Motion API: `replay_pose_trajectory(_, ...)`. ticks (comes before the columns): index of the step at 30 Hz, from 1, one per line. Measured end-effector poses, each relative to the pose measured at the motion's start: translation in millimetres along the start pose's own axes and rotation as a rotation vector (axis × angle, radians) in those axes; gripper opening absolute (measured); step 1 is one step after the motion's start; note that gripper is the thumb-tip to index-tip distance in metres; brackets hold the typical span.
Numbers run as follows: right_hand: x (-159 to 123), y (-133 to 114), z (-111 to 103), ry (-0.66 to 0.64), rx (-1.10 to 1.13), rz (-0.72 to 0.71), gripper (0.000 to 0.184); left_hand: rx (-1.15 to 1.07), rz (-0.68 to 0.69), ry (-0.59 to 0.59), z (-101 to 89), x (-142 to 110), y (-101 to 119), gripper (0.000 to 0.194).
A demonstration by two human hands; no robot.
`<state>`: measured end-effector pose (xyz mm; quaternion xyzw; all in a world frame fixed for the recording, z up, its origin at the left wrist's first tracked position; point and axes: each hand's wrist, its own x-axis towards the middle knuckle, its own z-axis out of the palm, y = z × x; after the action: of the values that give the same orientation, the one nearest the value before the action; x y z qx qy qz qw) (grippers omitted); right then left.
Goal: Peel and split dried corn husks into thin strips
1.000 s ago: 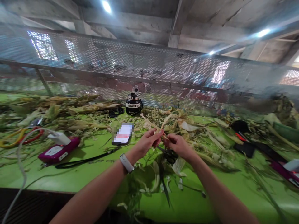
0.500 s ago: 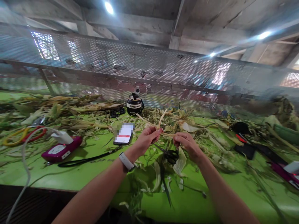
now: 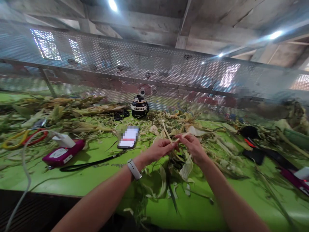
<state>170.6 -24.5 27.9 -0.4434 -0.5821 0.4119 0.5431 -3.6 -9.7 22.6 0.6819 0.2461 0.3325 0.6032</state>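
Over the middle of the green table [image 3: 96, 180], my left hand [image 3: 159, 149] pinches pale strips of what looks like corn husk [image 3: 166, 129]. One strip sticks up and away from its fingertips. My right hand [image 3: 193, 148] is close beside it, thumb and fingers closed on the same husk piece near a light strip end. The two sets of fingertips nearly touch. Below my hands lie black-handled scissors [image 3: 178, 162], mostly covered by the hands and scraps. A pale husk leaf [image 3: 186, 170] lies just under my right hand.
A phone [image 3: 128, 137] with a strap lies left of my hands. Further left are a magenta power strip [image 3: 64, 154] with a white plug and yellow-handled scissors [image 3: 16, 140]. Behind stand a black bottle [image 3: 139, 108] and a perforated metal screen [image 3: 154, 71]. Husk heaps [image 3: 60, 111] cover the back.
My hands have come together; the right moved left and slightly up, the left moved right and down. The strips between them have turned, and the scissors are now more covered.
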Motion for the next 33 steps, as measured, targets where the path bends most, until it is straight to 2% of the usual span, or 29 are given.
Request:
replay_pose_trajectory(3,3.0,9.1,5.1,0.116,-0.011,-0.017,0.036,0.084,-0.007,-0.005,0.9,-0.9,0.3,0.051)
replay_pose_trajectory(7,5.3,9.5,0.0,0.146,-0.225,-0.093,0.033,0.202,-0.022,-0.022,-1.3,-0.3,-3.2,0.048)
replay_pose_trajectory(9,3.2,3.2,-4.2,0.216,-0.446,-0.246,0.035,0.229,-0.008,-0.03,-1.7,0.0,-5.4,0.045)
replay_pose_trajectory(11,-1.5,-4.9,-5.6,0.302,-0.69,-0.458,0.04,0.219,-0.008,-0.042,-1.0,-0.6,-6.6,0.042)
replay_pose_trajectory(12,-4.3,-8.4,-4.8,0.313,-0.786,-0.547,0.04,0.212,-0.01,-0.053,-0.2,-1.1,-6.7,0.042)
replay_pose_trajectory(14,-9.3,-12.9,-0.5,0.233,-0.887,-0.635,0.035,0.196,0.004,-0.074,2.1,-2.2,-6.2,0.042)
replay_pose_trajectory(18,-11.1,-10.4,10.4,0.047,-0.78,-0.594,0.017,0.131,0.059,-0.104,7.9,-2.8,-4.6,0.047)
replay_pose_trajectory(23,-5.9,-6.1,11.3,-0.038,-0.476,-0.381,0.019,0.086,0.001,-0.153,8.2,-5.0,-3.1,0.043)
replay_pose_trajectory(26,-6.5,-7.0,11.3,-0.053,-0.398,-0.289,0.019,0.071,-0.036,-0.21,5.7,-7.1,-3.2,0.044)
replay_pose_trajectory(29,-7.7,-6.8,13.7,-0.052,-0.407,-0.295,0.019,0.04,-0.06,-0.269,4.6,-7.6,-4.7,0.043)
replay_pose_trajectory(31,-7.8,-7.3,13.9,-0.009,-0.456,-0.347,0.019,-0.002,-0.062,-0.247,4.7,-7.1,-5.6,0.04)
replay_pose_trajectory(33,-7.9,-9.9,11.5,0.092,-0.562,-0.457,0.015,-0.077,-0.057,-0.188,4.7,-6.5,-5.7,0.036)
